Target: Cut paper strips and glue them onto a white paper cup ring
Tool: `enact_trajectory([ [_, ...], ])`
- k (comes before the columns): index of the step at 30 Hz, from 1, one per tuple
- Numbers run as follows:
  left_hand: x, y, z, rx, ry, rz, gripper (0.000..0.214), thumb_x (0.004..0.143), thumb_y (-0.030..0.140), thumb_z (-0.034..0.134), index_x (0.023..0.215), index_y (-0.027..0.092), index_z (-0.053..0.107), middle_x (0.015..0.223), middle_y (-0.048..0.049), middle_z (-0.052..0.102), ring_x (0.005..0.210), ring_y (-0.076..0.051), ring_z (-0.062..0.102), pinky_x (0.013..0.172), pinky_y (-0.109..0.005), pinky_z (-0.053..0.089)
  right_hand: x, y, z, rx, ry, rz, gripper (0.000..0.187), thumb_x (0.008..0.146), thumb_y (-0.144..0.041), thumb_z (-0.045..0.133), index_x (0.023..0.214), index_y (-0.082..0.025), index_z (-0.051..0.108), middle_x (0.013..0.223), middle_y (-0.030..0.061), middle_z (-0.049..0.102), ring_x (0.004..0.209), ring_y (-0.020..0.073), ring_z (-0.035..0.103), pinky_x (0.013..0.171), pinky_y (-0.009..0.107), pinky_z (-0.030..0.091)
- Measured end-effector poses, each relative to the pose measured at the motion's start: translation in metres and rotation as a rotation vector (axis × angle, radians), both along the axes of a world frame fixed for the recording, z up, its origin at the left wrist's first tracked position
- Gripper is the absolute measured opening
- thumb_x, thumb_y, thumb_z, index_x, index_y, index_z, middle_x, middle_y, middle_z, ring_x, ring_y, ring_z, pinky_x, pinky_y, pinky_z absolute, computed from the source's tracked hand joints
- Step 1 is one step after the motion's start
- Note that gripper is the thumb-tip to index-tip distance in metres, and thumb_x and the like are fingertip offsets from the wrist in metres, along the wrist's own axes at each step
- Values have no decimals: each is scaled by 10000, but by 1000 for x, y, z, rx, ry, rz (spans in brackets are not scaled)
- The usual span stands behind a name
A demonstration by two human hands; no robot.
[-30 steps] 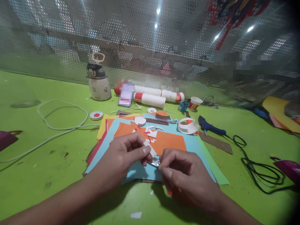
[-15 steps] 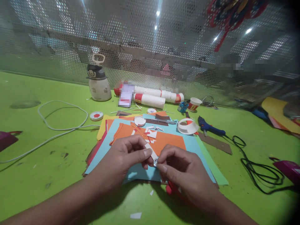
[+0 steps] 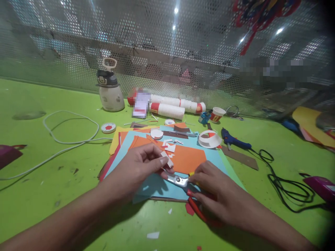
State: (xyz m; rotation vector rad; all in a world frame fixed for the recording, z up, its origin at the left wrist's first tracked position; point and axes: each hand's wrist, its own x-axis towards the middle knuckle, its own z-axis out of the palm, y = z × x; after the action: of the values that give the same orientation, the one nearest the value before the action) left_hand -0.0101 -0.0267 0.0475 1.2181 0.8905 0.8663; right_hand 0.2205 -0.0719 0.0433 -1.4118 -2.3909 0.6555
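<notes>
My left hand (image 3: 140, 166) pinches a small white paper scrap (image 3: 168, 159) between thumb and fingers, above a stack of coloured paper sheets (image 3: 146, 186). My right hand (image 3: 213, 193) grips red-handled scissors (image 3: 183, 183), whose metal blades point left toward the scrap and touch its lower end. An orange sheet (image 3: 187, 158) lies on top of a light blue one just behind both hands. More white and red paper scraps (image 3: 170, 146) sit on the orange sheet.
On the green table (image 3: 52, 164): a white cable (image 3: 65, 139), a cream jug (image 3: 110, 90), stacked paper cups (image 3: 170, 108), one paper cup (image 3: 217, 114), a cut cup ring (image 3: 209, 139), a blue glue gun (image 3: 232, 142) with black cord (image 3: 288, 184), tape roll (image 3: 108, 128). Perforated metal screen behind.
My right hand has drawn back to the right and down, so the scissors' blades and red handles now show. My left hand keeps the white scrap in nearly the same place.
</notes>
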Motion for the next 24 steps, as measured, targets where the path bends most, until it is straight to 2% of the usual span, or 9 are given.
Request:
enact_trajectory([
  [4, 0, 2, 0, 11, -40, 32, 191, 811, 307, 664, 717, 165, 578, 758, -19, 704, 645, -135, 641, 684, -279, 490, 15, -14, -4, -14, -188, -4, 342, 845, -106, 529, 1144, -268, 576, 1014, 70, 565, 839, 202, 547, 708, 309, 431],
  [7, 0, 2, 0, 12, -100, 28, 177, 810, 285, 666, 720, 157, 583, 753, -22, 696, 650, -129, 636, 679, -274, 496, 11, -17, -8, -19, -248, -4, 556, 802, -31, 500, 1282, -310, 484, 960, 48, 566, 770, 179, 558, 651, 274, 407],
  [9, 1, 3, 0, 2, -144, 24, 172, 808, 275, 668, 722, 152, 584, 747, -21, 686, 652, -125, 629, 682, -274, 498, 6, -15, -10, -58, -289, 20, 648, 737, 0, 510, 1298, -320, 462, 936, 41, 564, 747, 180, 563, 614, 267, 386],
  [11, 1, 4, 1, -9, -169, 27, 173, 803, 272, 673, 723, 148, 582, 742, -23, 678, 657, -128, 626, 690, -281, 499, 0, -11, -10, -82, -302, 1, 605, 689, -7, 527, 1222, -292, 515, 932, 51, 574, 767, 205, 570, 611, 282, 378],
  [13, -1, 5, 3, -6, -177, 32, 178, 805, 279, 671, 725, 148, 581, 734, -26, 671, 666, -136, 625, 699, -295, 499, -4, -7, -9, -88, -285, -57, 397, 711, -62, 546, 1063, -244, 581, 909, 65, 604, 776, 231, 575, 617, 305, 383],
  [16, -6, 5, 9, 19, -183, 33, 179, 816, 290, 659, 734, 151, 583, 734, -24, 662, 683, -144, 620, 696, -303, 495, -5, -2, -2, -101, -226, -109, 74, 818, -206, 549, 876, -225, 592, 834, 51, 659, 733, 221, 594, 603, 298, 407],
  [18, -10, 6, 13, 37, -189, 31, 173, 826, 297, 649, 749, 153, 590, 746, -21, 659, 696, -144, 617, 691, -299, 493, -2, 0, 4, -154, -114, -113, 65, 857, -262, 538, 855, -231, 595, 805, 28, 675, 715, 201, 607, 604, 281, 433],
  [21, -18, 8, 18, 76, -194, 36, 170, 842, 298, 629, 759, 153, 602, 748, -21, 654, 721, -145, 611, 693, -291, 491, 7, 2, 11, -269, 114, -125, 86, 829, -308, 599, 868, -234, 616, 777, 8, 669, 707, 188, 606, 634, 273, 466],
  [24, -23, 12, 23, 108, -179, 49, 157, 845, 289, 625, 771, 151, 609, 748, -22, 651, 724, -140, 601, 682, -279, 487, 17, 4, 11, -381, 287, -123, 226, 791, -408, 650, 931, -231, 644, 749, 7, 642, 681, 174, 594, 633, 262, 480],
])
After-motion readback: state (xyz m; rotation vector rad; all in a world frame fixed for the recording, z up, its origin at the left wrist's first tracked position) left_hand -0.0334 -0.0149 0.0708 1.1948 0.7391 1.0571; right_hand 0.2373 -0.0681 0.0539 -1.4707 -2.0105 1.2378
